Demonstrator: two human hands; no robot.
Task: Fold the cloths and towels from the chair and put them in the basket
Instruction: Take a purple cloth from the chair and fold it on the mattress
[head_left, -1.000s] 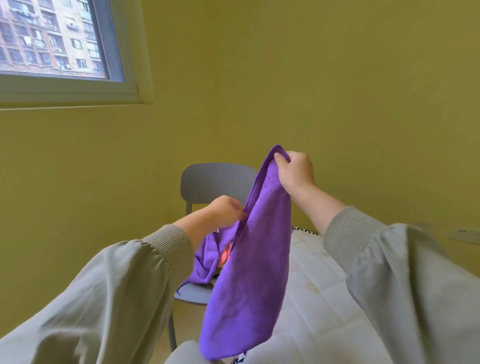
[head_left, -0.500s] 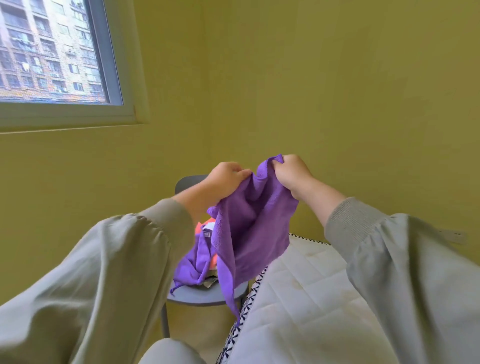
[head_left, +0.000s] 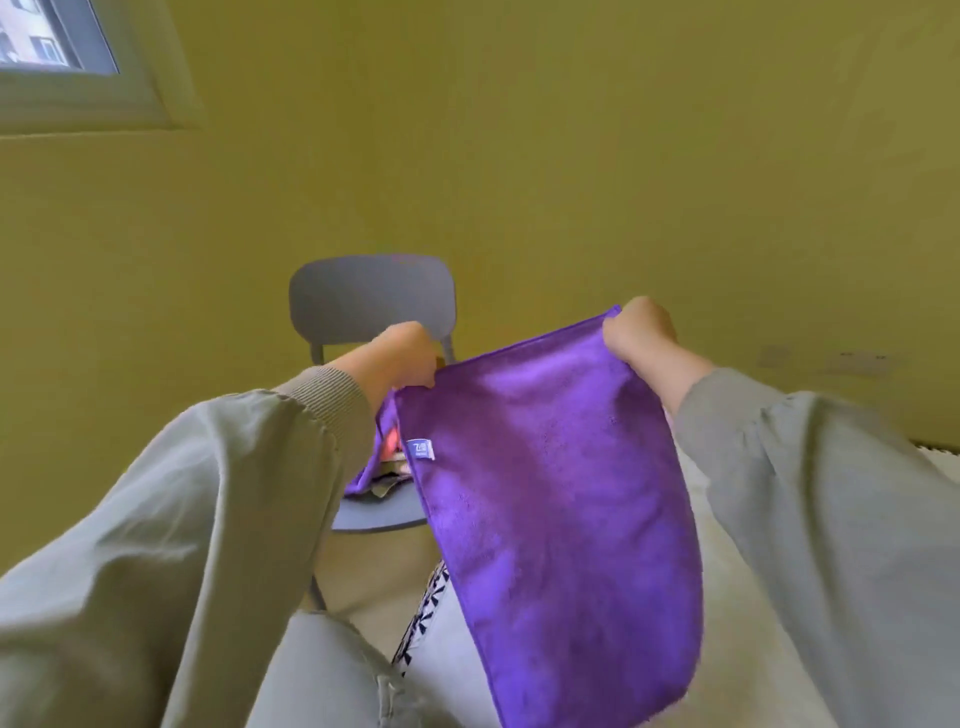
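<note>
A purple towel (head_left: 561, 499) hangs spread flat in front of me, a small white label at its left edge. My left hand (head_left: 402, 358) pinches its upper left corner and my right hand (head_left: 641, 332) grips its upper right corner. Behind it stands a grey chair (head_left: 371, 299) with more cloths (head_left: 379, 467) on the seat, one purple and one orange-pink, mostly hidden by my left sleeve and the towel. No basket is in view.
A white quilted surface (head_left: 727, 597) with a black-and-white patterned border lies below and to the right. Yellow-green walls meet behind the chair. A window (head_left: 57, 47) sits at the upper left. My knee is at the bottom centre.
My hands have moved apart, the right one to the right, stretching the bunched towel out into a flat sheet. The view has tilted down.
</note>
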